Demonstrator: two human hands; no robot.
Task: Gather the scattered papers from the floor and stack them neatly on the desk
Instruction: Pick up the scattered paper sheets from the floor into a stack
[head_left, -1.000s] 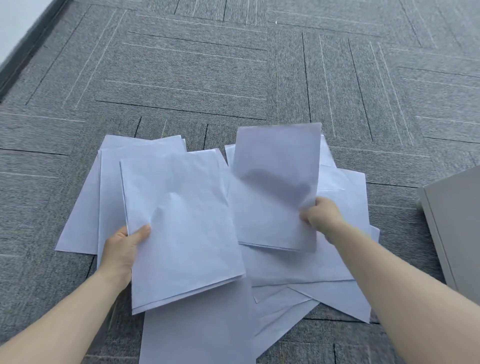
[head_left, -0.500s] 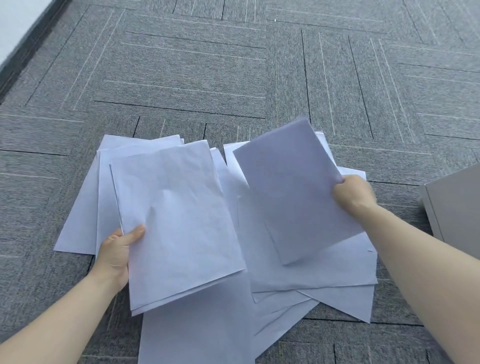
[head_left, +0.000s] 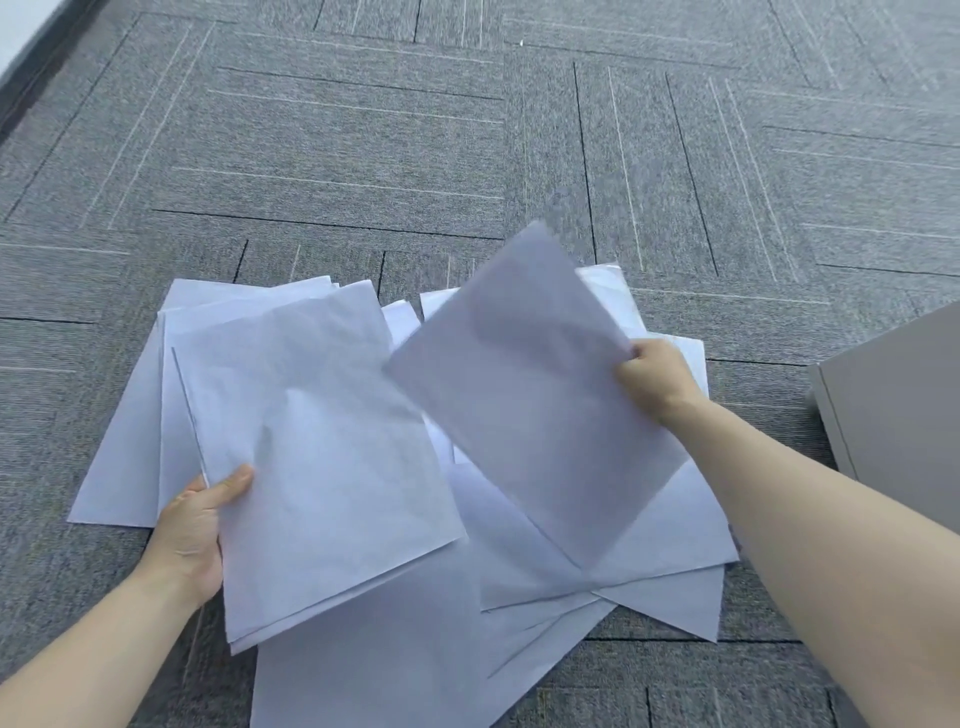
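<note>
Grey carpet floor (head_left: 363, 156) carries loose papers (head_left: 675, 545) spread beneath both hands. Left hand (head_left: 195, 525) is clamped on a gathered stack (head_left: 322, 467); right hand (head_left: 655, 379) pinches a single sheet (head_left: 530, 395), raised just right of that stack. Recommend squaring the sheet's edges to the stack before releasing.

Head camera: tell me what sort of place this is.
Probably an office. The floor is grey carpet tiles with thin stripes, plain white papers lie scattered on it, and the corner of a grey cabinet shows at the right edge.
</note>
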